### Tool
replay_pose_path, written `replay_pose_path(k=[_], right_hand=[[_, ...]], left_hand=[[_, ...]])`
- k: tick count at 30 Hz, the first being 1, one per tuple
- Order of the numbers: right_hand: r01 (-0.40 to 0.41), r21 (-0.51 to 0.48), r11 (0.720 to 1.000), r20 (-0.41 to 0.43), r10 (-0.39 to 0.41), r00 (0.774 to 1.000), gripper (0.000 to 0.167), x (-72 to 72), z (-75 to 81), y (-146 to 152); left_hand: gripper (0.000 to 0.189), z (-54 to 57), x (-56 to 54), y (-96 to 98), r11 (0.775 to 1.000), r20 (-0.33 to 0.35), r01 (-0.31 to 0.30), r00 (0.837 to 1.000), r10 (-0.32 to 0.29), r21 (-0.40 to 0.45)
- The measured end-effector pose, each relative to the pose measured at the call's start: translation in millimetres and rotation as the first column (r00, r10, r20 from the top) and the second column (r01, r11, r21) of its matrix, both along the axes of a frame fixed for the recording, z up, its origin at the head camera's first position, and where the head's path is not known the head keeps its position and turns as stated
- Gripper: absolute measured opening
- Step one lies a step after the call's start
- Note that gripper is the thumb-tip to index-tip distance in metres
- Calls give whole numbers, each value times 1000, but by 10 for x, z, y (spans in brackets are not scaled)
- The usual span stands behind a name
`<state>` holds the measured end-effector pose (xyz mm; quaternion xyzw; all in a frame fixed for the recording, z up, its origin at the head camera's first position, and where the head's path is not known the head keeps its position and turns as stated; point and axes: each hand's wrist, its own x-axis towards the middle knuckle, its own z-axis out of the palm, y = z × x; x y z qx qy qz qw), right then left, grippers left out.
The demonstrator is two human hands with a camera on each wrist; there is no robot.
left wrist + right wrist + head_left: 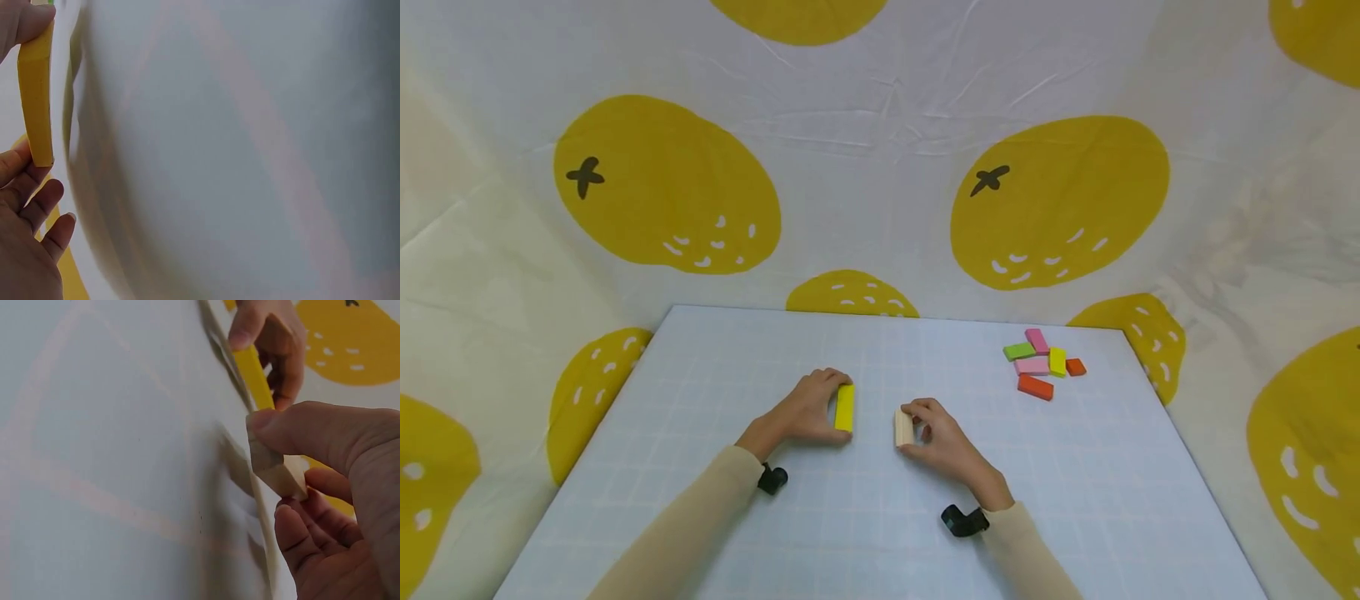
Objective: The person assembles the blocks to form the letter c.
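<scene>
Head camera looks down; wrist close-ups share the yellow block.

Readable text: none — no legible labels, brands, numbers or signs on the yellow block, pale block, tabletop or backdrop — all three views.

Soft, even light, blurry shadows on the tabletop, dimmer wrist views

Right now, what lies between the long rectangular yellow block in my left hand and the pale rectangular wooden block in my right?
The head view shows only bare, pale blue tabletop between the yellow block and the wooden block.
</scene>
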<state>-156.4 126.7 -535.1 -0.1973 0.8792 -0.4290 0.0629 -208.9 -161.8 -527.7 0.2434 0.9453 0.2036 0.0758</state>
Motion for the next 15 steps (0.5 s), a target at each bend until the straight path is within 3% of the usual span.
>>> replay_pose_path(k=[15], right_hand=[[-90, 27, 996, -2, 90, 996, 57, 34, -43, -166]], left_hand=[[90, -45, -75, 70, 999, 8, -5, 1000, 5, -42]])
